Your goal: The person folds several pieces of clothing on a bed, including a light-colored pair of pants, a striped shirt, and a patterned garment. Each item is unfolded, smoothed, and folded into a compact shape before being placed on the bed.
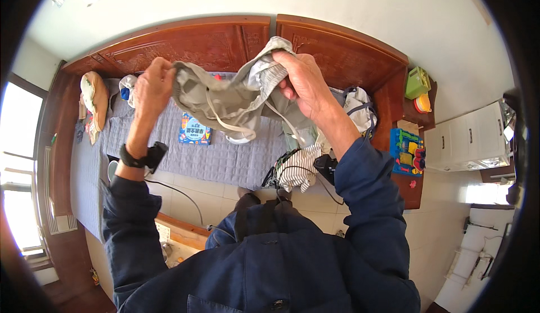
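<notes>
A pair of grey-beige drawstring trousers or shorts (228, 106) hangs between my two hands, stretched at its elastic waistband. My left hand (155, 86) grips the left end of the band, and my right hand (301, 76) pinches the right end, where a paler lining shows. Two light drawstrings dangle from the front. The lower part of the garment is partly hidden behind its own folds. Under it lies a quilted grey seat cover (236, 165) on a wooden sofa. A striped garment (299, 167) lies at the seat's front edge, below my right hand.
A blue book (195, 129) lies on the seat. A white bag (358, 110) and more cloth rest at the right, a tan cushion (99, 102) at the left. The carved wooden backrest (181, 43) stands behind. A blue toy tray (407, 152) sits on the right side table. Dark cables hang near both arms.
</notes>
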`<state>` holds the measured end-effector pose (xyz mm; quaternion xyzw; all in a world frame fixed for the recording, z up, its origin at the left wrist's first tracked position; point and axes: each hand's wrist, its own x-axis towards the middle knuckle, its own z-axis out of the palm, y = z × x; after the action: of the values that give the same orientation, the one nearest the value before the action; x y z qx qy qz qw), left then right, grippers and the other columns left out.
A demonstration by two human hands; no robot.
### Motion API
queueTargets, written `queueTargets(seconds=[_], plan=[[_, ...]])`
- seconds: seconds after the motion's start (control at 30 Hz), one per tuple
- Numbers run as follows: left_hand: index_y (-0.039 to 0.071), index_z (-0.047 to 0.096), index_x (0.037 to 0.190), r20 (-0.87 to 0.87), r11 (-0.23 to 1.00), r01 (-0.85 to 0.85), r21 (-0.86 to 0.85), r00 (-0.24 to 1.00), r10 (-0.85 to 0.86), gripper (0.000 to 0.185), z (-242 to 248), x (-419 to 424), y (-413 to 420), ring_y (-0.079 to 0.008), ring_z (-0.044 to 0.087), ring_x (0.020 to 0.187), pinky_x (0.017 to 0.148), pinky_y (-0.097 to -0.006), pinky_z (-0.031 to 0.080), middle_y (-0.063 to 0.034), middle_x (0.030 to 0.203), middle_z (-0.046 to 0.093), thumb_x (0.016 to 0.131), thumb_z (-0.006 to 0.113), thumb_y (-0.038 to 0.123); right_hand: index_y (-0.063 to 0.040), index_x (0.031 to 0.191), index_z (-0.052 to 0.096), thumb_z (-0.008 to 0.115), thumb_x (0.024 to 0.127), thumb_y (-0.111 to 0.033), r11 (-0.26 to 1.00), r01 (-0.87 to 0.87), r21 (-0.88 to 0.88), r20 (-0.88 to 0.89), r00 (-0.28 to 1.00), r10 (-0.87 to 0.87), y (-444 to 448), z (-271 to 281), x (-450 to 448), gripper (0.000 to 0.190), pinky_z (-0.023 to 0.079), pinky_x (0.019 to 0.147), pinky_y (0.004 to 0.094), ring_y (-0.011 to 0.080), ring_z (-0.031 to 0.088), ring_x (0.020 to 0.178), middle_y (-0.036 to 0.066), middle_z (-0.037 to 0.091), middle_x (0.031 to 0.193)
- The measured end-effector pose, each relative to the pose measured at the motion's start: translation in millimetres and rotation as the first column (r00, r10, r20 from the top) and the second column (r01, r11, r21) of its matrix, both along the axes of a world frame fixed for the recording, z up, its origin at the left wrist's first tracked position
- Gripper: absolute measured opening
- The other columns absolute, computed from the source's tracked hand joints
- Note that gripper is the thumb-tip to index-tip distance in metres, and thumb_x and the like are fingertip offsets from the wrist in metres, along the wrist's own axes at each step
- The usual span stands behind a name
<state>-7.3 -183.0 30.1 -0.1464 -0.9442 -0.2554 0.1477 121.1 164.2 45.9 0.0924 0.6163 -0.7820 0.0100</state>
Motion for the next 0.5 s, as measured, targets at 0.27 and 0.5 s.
queueTargets(seconds=[0.27, 0.5], plan=[[-0.001, 0.081, 0.124, 0.113, 0.791, 0.513, 0.334, 0.811, -0.574, 0.054, 16.1, 86.1, 93.6, -0.0326, 0.083, 0.101, 0.090, -0.0423, 0.065, -0.0184, 0.111, 0.085, 0.090, 0.100, 0.037, -0.002, 0.092, 0.082, 0.071, 0.110, -0.033, 0.992, -0.125, 0.018, -0.034, 0.991, 0.126, -28.0, 27.5, 1.9, 0.037, 0.039, 0.044, 0.0247, 0.0076, 0.055, 0.049, 0.004, 0.070, 0.071], [0.004, 0.080, 0.123, 0.096, 0.746, 0.549, 0.377, 0.778, -0.621, 0.034, -5.4, 104.5, 136.8, -0.0373, 0.081, 0.100, 0.087, -0.0481, 0.061, -0.0194, 0.105, 0.083, 0.097, 0.091, 0.024, -0.002, 0.092, 0.083, 0.076, 0.112, -0.035, 0.987, -0.122, 0.100, -0.072, 0.989, 0.130, -15.0, 43.2, 21.1, 0.039, 0.043, 0.047, 0.0248, 0.0076, 0.060, 0.052, 0.004, 0.074, 0.073]])
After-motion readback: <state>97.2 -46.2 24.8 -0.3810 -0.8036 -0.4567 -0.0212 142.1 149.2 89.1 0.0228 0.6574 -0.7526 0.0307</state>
